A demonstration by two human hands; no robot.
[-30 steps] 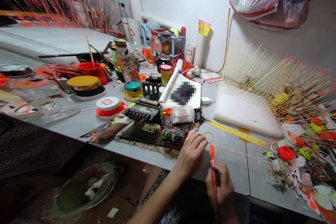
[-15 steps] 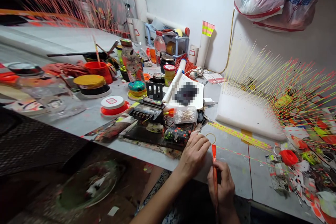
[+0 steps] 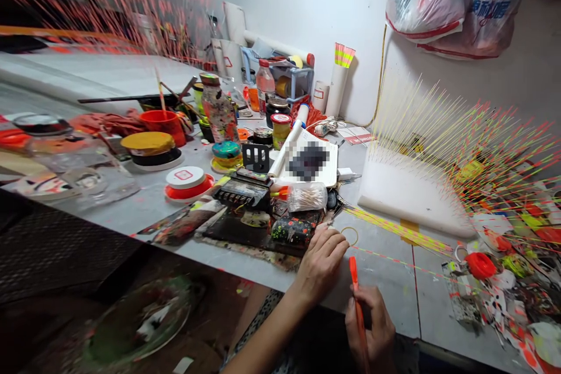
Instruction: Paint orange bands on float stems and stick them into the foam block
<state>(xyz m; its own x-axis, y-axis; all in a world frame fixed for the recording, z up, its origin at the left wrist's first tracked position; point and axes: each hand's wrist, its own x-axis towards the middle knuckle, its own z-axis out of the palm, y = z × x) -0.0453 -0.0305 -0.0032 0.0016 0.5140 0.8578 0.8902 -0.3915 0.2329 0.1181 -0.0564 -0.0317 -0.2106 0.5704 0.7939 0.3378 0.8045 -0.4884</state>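
Near the table's front edge, my left hand [image 3: 323,257] is closed in a pinch. From its fingertips a thin red-and-green striped stick [image 3: 397,260] runs out to the right, low over the grey tabletop. My right hand [image 3: 371,326] is wrapped round the handle of a paintbrush [image 3: 354,274], its flat orange-coated head pointing up, apart from the stick. A yellowish ring [image 3: 350,236] lies just beyond my left fingertips. Beside that hand, on the left, is a black paint-speckled cylinder [image 3: 291,230].
A white foam block [image 3: 407,193] bristles with coloured sticks at right. Loose striped sticks [image 3: 390,228] lie before it. A jar of cotton swabs [image 3: 307,196], a phone stand [image 3: 256,158] and lidded paint pots [image 3: 188,182] stand left. Paint-stained clutter [image 3: 499,298] covers the right end.
The brush head has dropped down and slightly left, away from the stick, with my right hand lower. My left hand keeps its pinch. The whole view has shifted slightly.
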